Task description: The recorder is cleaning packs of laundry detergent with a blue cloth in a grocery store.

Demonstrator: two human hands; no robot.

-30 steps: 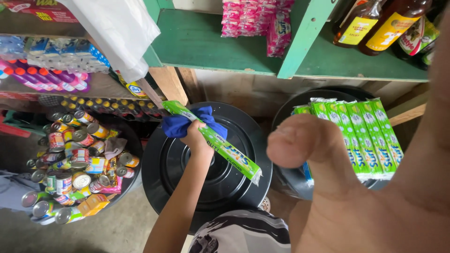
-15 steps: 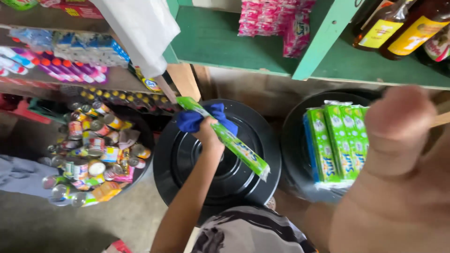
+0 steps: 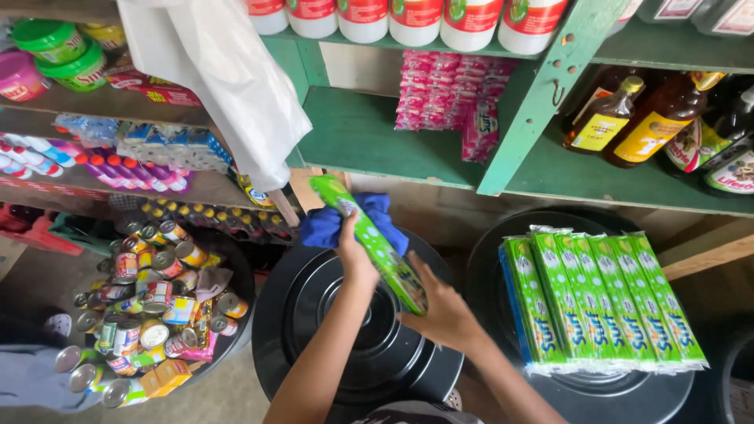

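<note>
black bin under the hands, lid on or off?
On. The black bin shows its ridged round lid seated over the top, with no opening visible. The left hand and right hand hold a green pack above it.

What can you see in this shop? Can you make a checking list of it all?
Surface: black bin lid, round, under both hands.
Job's things: long green packet; blue cloth.
Clutter: row of green packets on a second lid; tub of cans.
Grippers: left hand holds packet and cloth; right hand grips the packet's lower end.
Cables: nothing seen.
Surroundings: green shelves with bottles, pink sachets, white plastic bag.
</note>
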